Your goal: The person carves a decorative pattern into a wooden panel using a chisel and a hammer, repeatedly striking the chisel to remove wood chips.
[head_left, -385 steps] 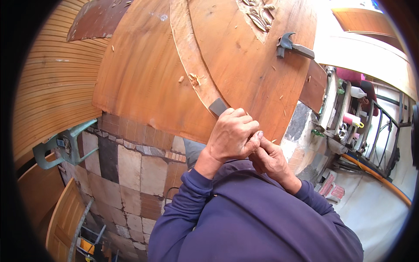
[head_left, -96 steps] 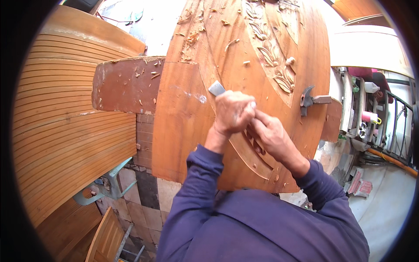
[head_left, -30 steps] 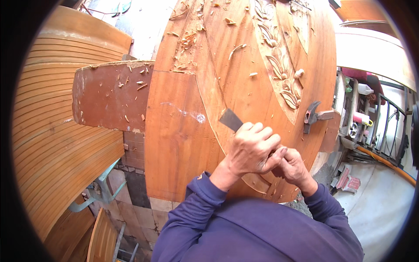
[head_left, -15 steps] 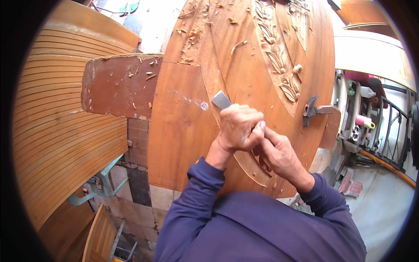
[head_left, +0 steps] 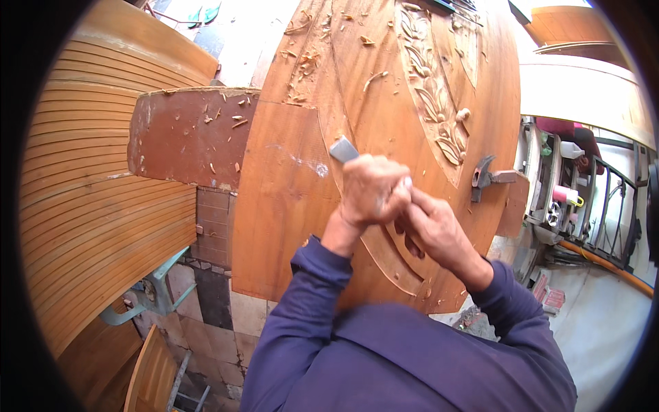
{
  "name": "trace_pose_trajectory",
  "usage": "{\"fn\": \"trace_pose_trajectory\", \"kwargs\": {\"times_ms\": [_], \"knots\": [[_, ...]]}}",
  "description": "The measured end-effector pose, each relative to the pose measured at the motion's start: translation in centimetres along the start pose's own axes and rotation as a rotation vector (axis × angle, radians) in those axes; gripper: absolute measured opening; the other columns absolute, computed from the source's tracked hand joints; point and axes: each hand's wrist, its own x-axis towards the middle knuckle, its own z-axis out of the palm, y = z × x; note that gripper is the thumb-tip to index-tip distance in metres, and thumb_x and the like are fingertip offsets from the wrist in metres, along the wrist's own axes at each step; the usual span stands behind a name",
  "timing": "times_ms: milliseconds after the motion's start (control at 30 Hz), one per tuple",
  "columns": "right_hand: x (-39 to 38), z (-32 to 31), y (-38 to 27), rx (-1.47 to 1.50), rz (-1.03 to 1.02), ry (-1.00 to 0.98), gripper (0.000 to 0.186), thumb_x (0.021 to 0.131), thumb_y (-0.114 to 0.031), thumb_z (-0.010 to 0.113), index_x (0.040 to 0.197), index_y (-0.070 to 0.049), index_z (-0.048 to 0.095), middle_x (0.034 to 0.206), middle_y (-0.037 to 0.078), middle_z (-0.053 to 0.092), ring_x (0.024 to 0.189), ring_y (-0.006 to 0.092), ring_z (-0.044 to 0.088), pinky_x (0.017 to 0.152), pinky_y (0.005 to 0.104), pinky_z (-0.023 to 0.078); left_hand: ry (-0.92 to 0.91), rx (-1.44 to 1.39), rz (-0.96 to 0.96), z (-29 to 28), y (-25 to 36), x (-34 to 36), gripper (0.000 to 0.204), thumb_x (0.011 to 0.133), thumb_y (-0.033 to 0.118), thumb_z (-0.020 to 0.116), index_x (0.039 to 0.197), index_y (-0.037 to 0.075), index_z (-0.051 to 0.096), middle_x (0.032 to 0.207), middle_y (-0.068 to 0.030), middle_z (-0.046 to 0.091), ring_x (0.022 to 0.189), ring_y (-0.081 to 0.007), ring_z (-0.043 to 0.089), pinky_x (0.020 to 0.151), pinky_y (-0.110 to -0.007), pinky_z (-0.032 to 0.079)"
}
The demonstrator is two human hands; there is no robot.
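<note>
My left hand [head_left: 374,189] is wrapped round a chisel [head_left: 342,148], and its broad flat metal blade juts out past the fist toward the far left. Behind it, my right hand [head_left: 439,230] closes on the handle end, which the fingers hide. The blade tip rests at a curved line cut into a large brown wooden panel [head_left: 274,206]. A recessed curved band [head_left: 391,257] runs under and below my hands. Farther off, the panel bears a carved leaf strip [head_left: 431,89]. A hammer [head_left: 482,177] lies on the panel to the right of my hands.
Wood shavings [head_left: 307,65] are scattered over the panel's far part. A reddish-brown board [head_left: 195,134] sticks out at left, beside slatted wooden panels [head_left: 103,151]. A pale green stool [head_left: 158,292] stands on the tiled floor. At right are a black metal rack [head_left: 611,213] and an orange hose [head_left: 600,264].
The chisel blade and both hands have shifted slightly up and left along the cut line. The grip of both hands stays the same. The hammer still lies on the panel.
</note>
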Motion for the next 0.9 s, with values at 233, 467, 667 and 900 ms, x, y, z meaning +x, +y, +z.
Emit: {"fn": "trace_pose_trajectory", "kwargs": {"times_ms": [233,467,667,900], "knots": [[0.2,-0.3,-0.5,0.119,0.129,0.000,0.031,0.117,-0.023,0.048,0.131,-0.003,0.068,0.075,-0.002,0.059,0.054,0.0035,0.050,0.047,0.0234,0.042,-0.001,-0.002,-0.014,0.4,-0.4,0.0,0.025,0.084,0.029,0.061,0.065,0.012,0.058,0.060,-0.0098,0.056,0.057,-0.0315,0.059,0.060,-0.043,0.047],[0.8,-0.9,-0.4,0.053,0.097,-0.025,0.028,0.116,-0.022,0.048,0.115,-0.004,0.069,0.072,0.000,0.059,0.050,0.0055,0.053,0.045,0.0248,0.042,-0.012,0.049,-0.039,0.5,-0.6,0.1,0.024,0.085,0.030,0.059,0.070,0.011,0.065,0.064,-0.0119,0.061,0.063,-0.0327,0.063,0.063,-0.044,0.048],[0.8,-1.2,-1.0,-0.045,0.039,0.016,0.030,0.116,-0.025,0.048,0.114,-0.004,0.069,0.074,0.001,0.061,0.050,0.0070,0.054,0.044,0.0256,0.043,0.003,0.074,-0.016,1.1,-0.9,0.9,0.026,0.088,0.027,0.058,0.067,0.012,0.062,0.061,-0.0134,0.058,0.061,-0.0333,0.064,0.062,-0.043,0.049],[0.8,-2.4,-1.3,-0.033,0.122,-0.036,0.030,0.114,-0.025,0.047,0.107,-0.004,0.067,0.073,0.003,0.061,0.048,0.0092,0.055,0.042,0.0259,0.042,0.117,0.103,-0.008,1.9,0.5,0.6,0.029,0.089,0.027,0.056,0.065,0.012,0.060,0.061,-0.0136,0.058,0.059,-0.0338,0.061,0.061,-0.045,0.047]]}}
